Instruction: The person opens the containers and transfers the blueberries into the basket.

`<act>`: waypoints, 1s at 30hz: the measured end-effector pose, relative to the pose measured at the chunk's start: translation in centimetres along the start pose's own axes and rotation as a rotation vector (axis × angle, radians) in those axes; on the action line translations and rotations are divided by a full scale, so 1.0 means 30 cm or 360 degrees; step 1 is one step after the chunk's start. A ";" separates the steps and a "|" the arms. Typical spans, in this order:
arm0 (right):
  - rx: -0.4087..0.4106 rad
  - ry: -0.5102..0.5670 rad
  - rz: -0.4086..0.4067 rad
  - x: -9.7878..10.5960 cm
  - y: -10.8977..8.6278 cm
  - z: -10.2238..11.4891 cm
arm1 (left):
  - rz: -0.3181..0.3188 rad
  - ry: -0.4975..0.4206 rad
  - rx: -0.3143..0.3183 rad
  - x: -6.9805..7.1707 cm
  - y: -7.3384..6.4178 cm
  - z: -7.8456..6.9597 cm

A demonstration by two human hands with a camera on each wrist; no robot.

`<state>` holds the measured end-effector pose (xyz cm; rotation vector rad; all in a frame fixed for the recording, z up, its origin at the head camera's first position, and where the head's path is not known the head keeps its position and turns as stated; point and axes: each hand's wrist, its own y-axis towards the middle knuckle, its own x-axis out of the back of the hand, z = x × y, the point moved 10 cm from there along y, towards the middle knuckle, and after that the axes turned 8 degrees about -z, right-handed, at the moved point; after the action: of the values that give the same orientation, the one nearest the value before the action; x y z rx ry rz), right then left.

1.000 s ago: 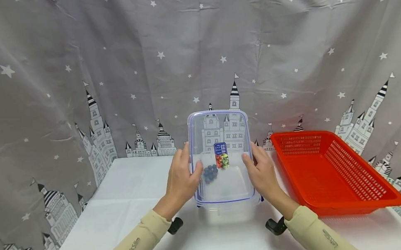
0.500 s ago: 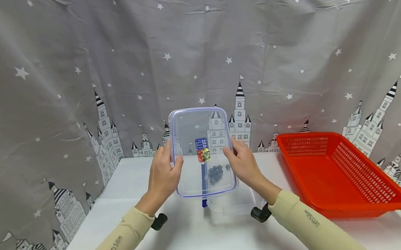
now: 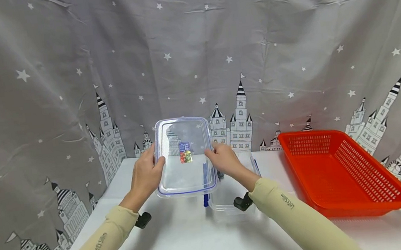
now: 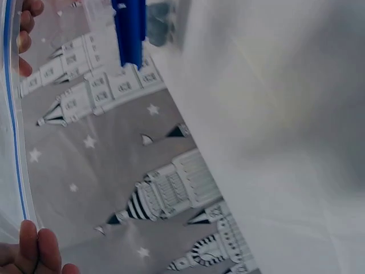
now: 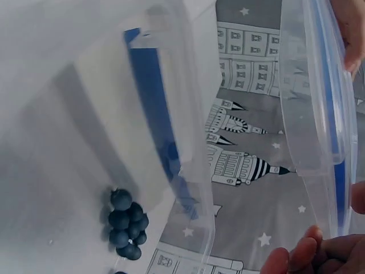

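A clear plastic lid point(image 3: 188, 178) with a blue seal line and a fruit label is held up off the table, tilted toward the head camera. My left hand point(image 3: 144, 174) grips its left edge, thumb on the near face. On the opposite edge, my right hand point(image 3: 226, 161) grips it the same way. Behind and below the right forearm stands the clear, uncovered container point(image 3: 229, 208), partly covered by lid and arm. A blue locking flap point(image 5: 149, 85) runs along its side. Inside, the right wrist view shows a cluster of dark blue round fruits point(image 5: 126, 222).
A red plastic basket point(image 3: 336, 179) with slotted walls stands on the right side of the white table point(image 3: 185, 243). Behind the table hangs a grey curtain point(image 3: 185, 60) printed with castles and stars.
Both hands have carried the lid leftward, from over the container to beside it. The container is now more exposed and its blue side flap shows.
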<state>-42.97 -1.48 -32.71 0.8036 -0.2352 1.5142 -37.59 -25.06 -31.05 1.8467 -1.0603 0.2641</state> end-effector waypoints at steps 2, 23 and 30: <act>-0.0007 -0.0041 0.0036 -0.026 0.012 0.007 | 0.0032 0.0039 0.0041 -0.001 -0.002 0.033; -0.0096 -0.0348 0.0279 -0.271 0.062 0.013 | 0.0450 0.0262 0.0288 -0.042 -0.007 0.299; -0.0201 -0.0370 0.0410 -0.361 0.057 0.009 | 0.0605 0.0336 0.0381 -0.068 -0.035 0.378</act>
<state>-45.46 -10.43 -38.53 0.8726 -0.6213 1.6256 -40.86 -33.01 -38.80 1.7633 -1.2669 0.8228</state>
